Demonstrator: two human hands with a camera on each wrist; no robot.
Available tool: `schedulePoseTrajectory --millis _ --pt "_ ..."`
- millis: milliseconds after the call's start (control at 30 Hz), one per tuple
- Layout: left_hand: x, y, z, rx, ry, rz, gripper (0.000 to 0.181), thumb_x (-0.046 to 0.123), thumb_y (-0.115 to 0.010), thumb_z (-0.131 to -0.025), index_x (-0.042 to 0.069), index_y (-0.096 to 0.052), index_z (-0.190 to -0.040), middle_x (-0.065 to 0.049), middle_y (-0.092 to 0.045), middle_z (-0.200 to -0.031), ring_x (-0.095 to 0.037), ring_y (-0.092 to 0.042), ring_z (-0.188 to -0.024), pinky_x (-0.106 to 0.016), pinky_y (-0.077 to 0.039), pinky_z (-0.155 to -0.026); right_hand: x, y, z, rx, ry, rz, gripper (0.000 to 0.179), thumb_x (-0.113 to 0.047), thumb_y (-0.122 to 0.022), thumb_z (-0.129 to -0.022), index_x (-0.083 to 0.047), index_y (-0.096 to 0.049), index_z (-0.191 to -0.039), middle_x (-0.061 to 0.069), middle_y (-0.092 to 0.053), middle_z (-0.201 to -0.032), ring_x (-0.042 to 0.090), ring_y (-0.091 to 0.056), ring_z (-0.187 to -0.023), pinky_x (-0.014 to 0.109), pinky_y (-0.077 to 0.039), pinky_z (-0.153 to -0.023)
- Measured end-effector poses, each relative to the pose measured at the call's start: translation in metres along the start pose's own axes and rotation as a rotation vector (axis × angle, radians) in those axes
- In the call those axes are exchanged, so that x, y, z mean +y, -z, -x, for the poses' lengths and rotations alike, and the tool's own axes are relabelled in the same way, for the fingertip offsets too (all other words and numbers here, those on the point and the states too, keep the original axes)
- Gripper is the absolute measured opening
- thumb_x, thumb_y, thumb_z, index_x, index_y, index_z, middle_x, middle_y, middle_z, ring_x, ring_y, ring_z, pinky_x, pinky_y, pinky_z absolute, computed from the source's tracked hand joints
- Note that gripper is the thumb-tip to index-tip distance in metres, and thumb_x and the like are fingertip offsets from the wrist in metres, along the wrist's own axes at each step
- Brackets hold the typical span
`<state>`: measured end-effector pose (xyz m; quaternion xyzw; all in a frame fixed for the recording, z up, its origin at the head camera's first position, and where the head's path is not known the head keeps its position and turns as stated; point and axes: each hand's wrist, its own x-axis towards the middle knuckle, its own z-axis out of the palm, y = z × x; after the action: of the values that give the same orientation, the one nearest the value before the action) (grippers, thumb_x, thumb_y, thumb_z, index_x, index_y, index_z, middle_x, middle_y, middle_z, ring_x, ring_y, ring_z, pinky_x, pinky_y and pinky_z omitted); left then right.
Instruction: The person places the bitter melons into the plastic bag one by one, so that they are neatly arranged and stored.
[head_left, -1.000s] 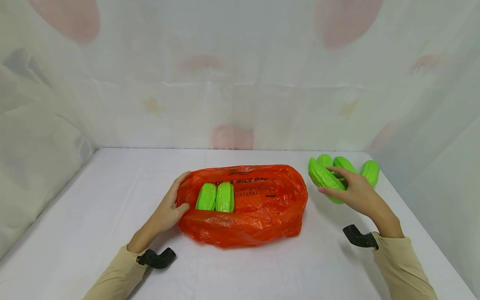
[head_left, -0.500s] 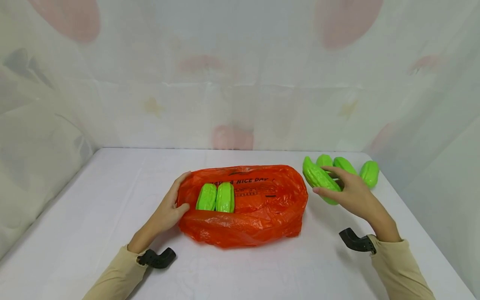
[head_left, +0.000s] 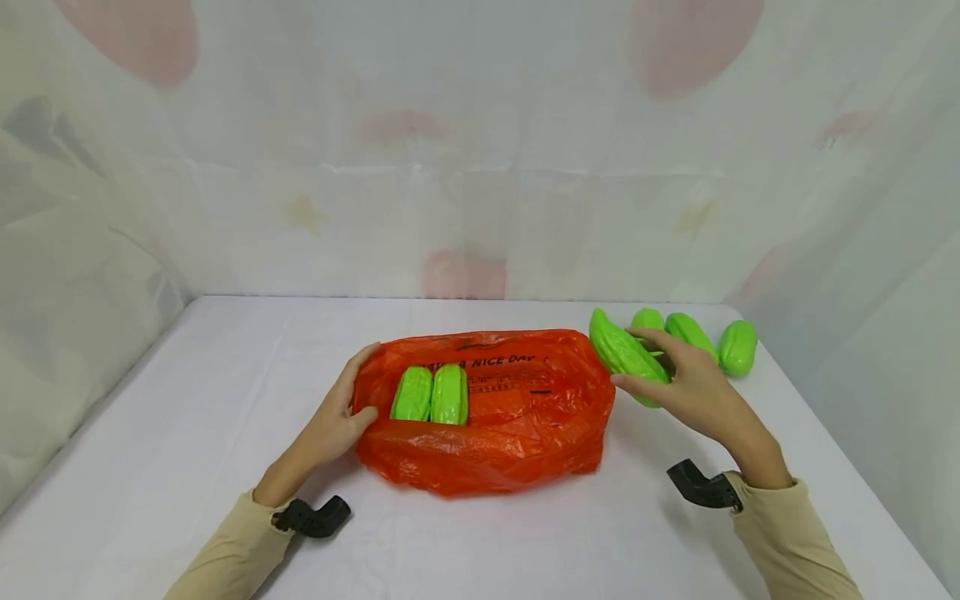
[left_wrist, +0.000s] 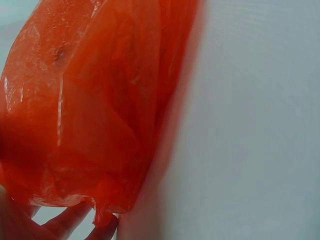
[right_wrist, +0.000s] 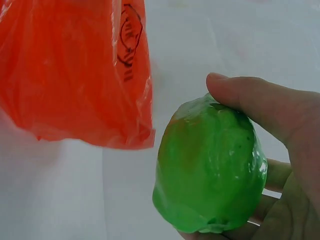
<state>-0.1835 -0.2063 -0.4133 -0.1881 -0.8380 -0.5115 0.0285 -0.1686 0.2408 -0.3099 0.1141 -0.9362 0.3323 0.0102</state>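
My right hand (head_left: 693, 387) grips a bright green, ridged bitter melon (head_left: 622, 350), raised by the right rim of a red plastic bag (head_left: 480, 454). In the right wrist view, thumb and fingers wrap the melon's (right_wrist: 210, 165) sides, its blunt end facing the camera. The bag lies with its mouth wide, printed lettering on its inner wall. Two more bitter melons lie side by side in its left half, one (head_left: 412, 394) beside the other (head_left: 449, 394). At the bag's left end my left hand (head_left: 333, 421) holds the rim, thumb in front and fingers behind.
Behind my right hand, at the table's back right corner, lie three more bitter melons: one (head_left: 647, 319), another (head_left: 690, 331) and a third (head_left: 738, 347). A white cloth covers the table (head_left: 187, 417). Pale patterned curtains (head_left: 480, 183) hang behind it and along both sides.
My right hand has carried the bitter melon leftward from near the others to the bag's right rim. My left hand and the bag have stayed in place.
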Motion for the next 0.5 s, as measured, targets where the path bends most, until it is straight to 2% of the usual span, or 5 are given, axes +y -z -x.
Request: schedulePoseTrajectory --millis 133,200,267,400,500 --pt "0.001 0.001 0.001 -0.001 0.0 0.006 0.085 -0.015 -0.046 -0.082 0.015 -0.021 -0.157 -0.012 -0.03 -0.159 -0.031 -0.032 -0.142 -0.034 -0.028 -0.116 -0.007 -0.001 -0.003 0.004 0.015 -0.004 0.069 -0.043 -0.073 -0.087 -0.014 -0.049 -0.144 0.014 -0.065 -0.115 0.029 -0.064 -0.098 0.032 -0.051 -0.072" --pt "0.001 0.001 0.001 0.0 -0.001 0.011 0.085 -0.015 -0.046 -0.082 0.015 -0.021 -0.157 -0.012 -0.031 -0.159 -0.03 -0.032 -0.142 -0.018 -0.027 -0.111 -0.01 -0.002 -0.004 0.005 0.023 -0.006 0.068 -0.043 -0.073 -0.087 -0.014 -0.05 -0.144 0.014 -0.065 -0.115 0.029 -0.064 -0.099 0.033 -0.051 -0.073" --pt "0.001 0.001 0.001 0.001 -0.006 0.016 0.084 -0.015 -0.046 -0.082 0.014 -0.021 -0.157 -0.012 -0.03 -0.159 -0.031 -0.032 -0.142 -0.008 -0.024 -0.105 -0.012 -0.003 -0.006 0.003 0.028 -0.011 0.068 -0.042 -0.073 -0.087 -0.014 -0.05 -0.143 0.014 -0.065 -0.116 0.029 -0.064 -0.099 0.034 -0.051 -0.074" --pt "0.0 0.001 0.001 -0.001 -0.012 0.015 0.084 -0.015 -0.046 -0.082 0.013 -0.021 -0.157 -0.013 -0.031 -0.159 -0.031 -0.033 -0.141 -0.008 -0.025 -0.105 -0.014 -0.009 -0.011 -0.001 0.045 -0.024 0.065 -0.039 -0.073 -0.087 -0.015 -0.05 -0.143 0.013 -0.066 -0.118 0.029 -0.066 -0.099 0.034 -0.052 -0.074" --pt "0.0 0.001 0.001 -0.002 -0.011 0.001 0.084 -0.015 -0.046 -0.082 0.014 -0.021 -0.157 -0.012 -0.032 -0.158 -0.03 -0.033 -0.141 -0.021 -0.028 -0.111 -0.017 -0.014 -0.015 -0.004 0.059 -0.028 0.064 -0.038 -0.073 -0.087 -0.015 -0.051 -0.142 0.012 -0.066 -0.119 0.029 -0.067 -0.099 0.033 -0.052 -0.072"
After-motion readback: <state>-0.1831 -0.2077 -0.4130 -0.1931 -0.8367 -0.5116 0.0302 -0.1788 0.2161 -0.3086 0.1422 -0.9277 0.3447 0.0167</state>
